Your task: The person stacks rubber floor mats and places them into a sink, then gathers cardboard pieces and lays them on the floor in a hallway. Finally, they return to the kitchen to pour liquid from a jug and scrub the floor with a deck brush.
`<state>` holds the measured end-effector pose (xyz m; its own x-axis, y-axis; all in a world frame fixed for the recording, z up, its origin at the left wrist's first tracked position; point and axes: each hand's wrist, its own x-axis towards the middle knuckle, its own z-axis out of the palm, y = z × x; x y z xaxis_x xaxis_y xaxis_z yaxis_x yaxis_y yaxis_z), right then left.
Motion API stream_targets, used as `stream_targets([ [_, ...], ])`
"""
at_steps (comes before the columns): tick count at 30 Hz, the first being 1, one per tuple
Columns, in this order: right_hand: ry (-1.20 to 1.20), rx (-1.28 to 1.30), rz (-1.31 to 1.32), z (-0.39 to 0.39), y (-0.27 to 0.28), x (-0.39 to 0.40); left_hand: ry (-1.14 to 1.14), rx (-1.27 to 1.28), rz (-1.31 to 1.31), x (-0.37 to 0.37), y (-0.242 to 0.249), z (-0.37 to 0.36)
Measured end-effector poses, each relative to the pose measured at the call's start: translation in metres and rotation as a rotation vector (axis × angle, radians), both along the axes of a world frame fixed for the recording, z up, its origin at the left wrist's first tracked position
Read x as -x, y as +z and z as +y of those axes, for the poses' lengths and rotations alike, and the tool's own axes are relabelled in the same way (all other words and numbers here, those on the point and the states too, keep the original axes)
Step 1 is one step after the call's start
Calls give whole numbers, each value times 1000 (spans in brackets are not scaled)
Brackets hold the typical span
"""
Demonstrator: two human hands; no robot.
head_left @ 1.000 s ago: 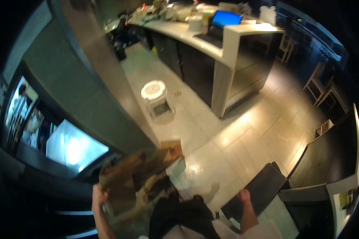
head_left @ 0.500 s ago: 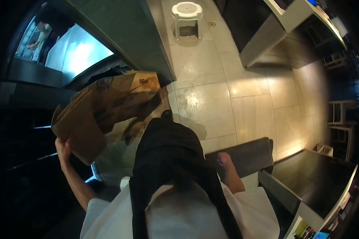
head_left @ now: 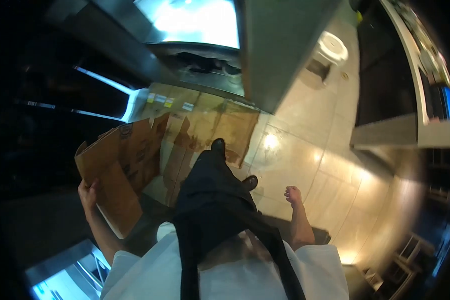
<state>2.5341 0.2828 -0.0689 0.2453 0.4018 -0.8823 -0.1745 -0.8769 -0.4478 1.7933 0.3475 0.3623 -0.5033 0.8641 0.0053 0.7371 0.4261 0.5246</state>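
My left hand (head_left: 88, 192) grips the edge of a large folded piece of brown cardboard (head_left: 120, 175), thumb on the near face. Printed marks show on its inner panel, and it stands up at my left side, its lower edge near the floor. My right hand (head_left: 293, 194) hangs at my right over the tiles, fingers curled into a fist with nothing visible in it. Another flattened cardboard sheet (head_left: 205, 117), stained dark in patches and bearing several small labels, lies on the floor ahead. My black shoe (head_left: 218, 145) is on or beside it.
A white plastic stool (head_left: 332, 48) stands on the pale tiled floor (head_left: 305, 145) ahead to the right. A grey partition (head_left: 285, 45) rises in front, beside a brightly lit metal surface (head_left: 195, 22). A dark counter (head_left: 385, 75) runs along the right.
My view and body have turned left, and the folded cardboard has moved along with my left hand. More of the floor cardboard shows now. My right hand stays in a fist.
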Motion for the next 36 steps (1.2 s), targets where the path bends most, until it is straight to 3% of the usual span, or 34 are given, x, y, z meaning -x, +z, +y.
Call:
stream_targets([
  [4, 385, -138, -132, 121, 18, 37, 122, -75, -97, 22, -12, 10],
  [6, 564, -185, -169, 184, 25, 78, 173, -173, -263, 27, 0, 20],
  [9, 969, -371, -286, 273, 19, 145, 374, -159, -296, 77, 9, 24],
  [12, 1197, -530, -165, 335, 66, 236, 374, -361, -446, 82, 11, 27],
  [15, 1399, -642, 88, 351, 91, 346, 393, -450, -518, 83, -8, 5],
  [16, 1346, -582, 511, 352, 158, 396, 420, -450, -527, 89, -12, -1],
  [17, 1377, -536, 524, 354, 166, 449, 429, -446, -569, 108, -10, 4],
  [18, 1545, -710, 499, 356, 187, 495, 428, -453, -600, 119, -9, 9],
  [20, 1599, -779, 606, 356, 244, 562, 457, -483, -597, 117, -9, 23],
  [23, 1718, -660, 751, 344, 244, 644, 512, -533, -600, 120, -13, 39],
  [28, 1730, -873, 980, 343, 254, 667, 683, -667, -566, 126, -25, 60],
  [31, 1759, -826, 1044, 345, 313, 673, 800, -647, -452, 135, -17, 75],
  [33, 1799, -722, 1065, 330, 335, 675, 951, -249, -107, 120, 0, 98],
  [35, 1834, -980, 845, 328, 343, 695, 1016, -175, -556, 87, 17, 133],
  [36, 1840, -985, 859, 337, 341, 711, 905, -116, -696, 81, 6, 144],
])
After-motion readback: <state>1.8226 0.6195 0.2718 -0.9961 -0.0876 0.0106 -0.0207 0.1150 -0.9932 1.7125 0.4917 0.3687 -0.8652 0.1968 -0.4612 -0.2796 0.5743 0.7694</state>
